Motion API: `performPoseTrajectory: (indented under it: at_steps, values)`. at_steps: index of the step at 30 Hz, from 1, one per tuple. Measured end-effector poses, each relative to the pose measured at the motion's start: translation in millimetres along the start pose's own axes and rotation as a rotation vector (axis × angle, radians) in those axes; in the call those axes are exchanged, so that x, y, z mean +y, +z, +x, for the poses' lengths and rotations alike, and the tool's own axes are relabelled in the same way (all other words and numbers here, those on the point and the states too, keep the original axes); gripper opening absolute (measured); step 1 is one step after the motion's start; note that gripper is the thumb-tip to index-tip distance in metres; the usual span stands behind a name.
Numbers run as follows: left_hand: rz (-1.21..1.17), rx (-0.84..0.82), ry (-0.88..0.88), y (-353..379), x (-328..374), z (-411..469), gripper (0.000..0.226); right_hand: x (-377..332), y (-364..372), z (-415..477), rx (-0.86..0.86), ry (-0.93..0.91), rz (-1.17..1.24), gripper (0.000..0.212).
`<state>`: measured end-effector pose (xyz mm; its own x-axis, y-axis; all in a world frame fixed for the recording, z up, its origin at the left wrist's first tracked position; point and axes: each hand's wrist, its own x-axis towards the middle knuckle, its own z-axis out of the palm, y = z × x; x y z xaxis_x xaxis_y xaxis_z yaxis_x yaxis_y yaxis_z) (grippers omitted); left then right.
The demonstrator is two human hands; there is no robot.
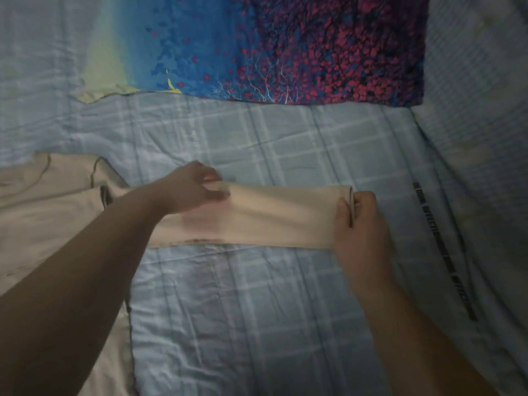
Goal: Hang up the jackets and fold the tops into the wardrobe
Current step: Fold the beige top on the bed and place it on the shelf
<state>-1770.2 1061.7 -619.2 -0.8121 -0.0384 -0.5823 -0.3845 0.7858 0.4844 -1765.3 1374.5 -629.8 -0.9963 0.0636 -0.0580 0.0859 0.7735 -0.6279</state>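
A beige top lies spread on the bed at the left, its body partly under my left forearm. One long sleeve stretches out flat to the right across the bedsheet. My left hand pinches the sleeve's upper edge near its middle. My right hand grips the cuff end of the sleeve, fingers curled round the fabric. The wardrobe is not in view.
A light blue checked bedsheet covers the mattress. A blue, red and purple patterned pillow lies at the head of the bed. A dark patterned strap lies on the sheet at the right, beside a pale striped surface.
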Motion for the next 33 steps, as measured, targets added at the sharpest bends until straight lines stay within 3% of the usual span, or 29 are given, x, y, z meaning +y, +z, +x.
performPoseTrajectory:
  at_steps: [4,7,10,12,18,22,25,28,33]
  values:
    - [-0.139,0.08,-0.043,21.2,1.8,-4.9,0.019,2.3,-5.5,-3.8,-0.029,0.011,-0.073,0.016]
    - [-0.387,0.048,-0.133,32.6,1.9,-11.7,0.027,7.2,-5.4,-7.6,-0.065,0.033,-0.12,0.016]
    - [-0.472,-0.021,-0.206,29.6,3.0,-14.2,0.018,12.5,-3.9,-9.6,-0.09,0.05,-0.117,0.015]
    - [-0.514,0.044,-0.19,25.7,3.8,-12.6,0.02,16.2,-1.6,-10.4,-0.09,0.055,-0.114,0.014]
    - [-0.008,0.621,-0.093,50.7,14.7,-0.9,0.008,24.4,4.9,-13.6,-0.058,0.029,-0.157,0.015]
    - [0.209,0.6,-0.043,111.7,11.5,3.7,0.019,45.3,18.6,-16.7,-0.095,0.021,-0.305,0.017]
    - [0.208,0.748,0.023,130.0,7.1,-5.4,0.036,58.6,28.5,-19.9,-0.117,0.05,-0.385,0.022]
    - [0.303,0.68,0.23,143.7,17.8,-28.0,0.058,59.5,31.7,-18.4,-0.102,0.081,-0.385,0.025]
    - [0.453,0.42,0.149,183.3,13.1,-32.7,0.062,58.5,33.3,-18.0,-0.102,0.165,-0.345,0.025]
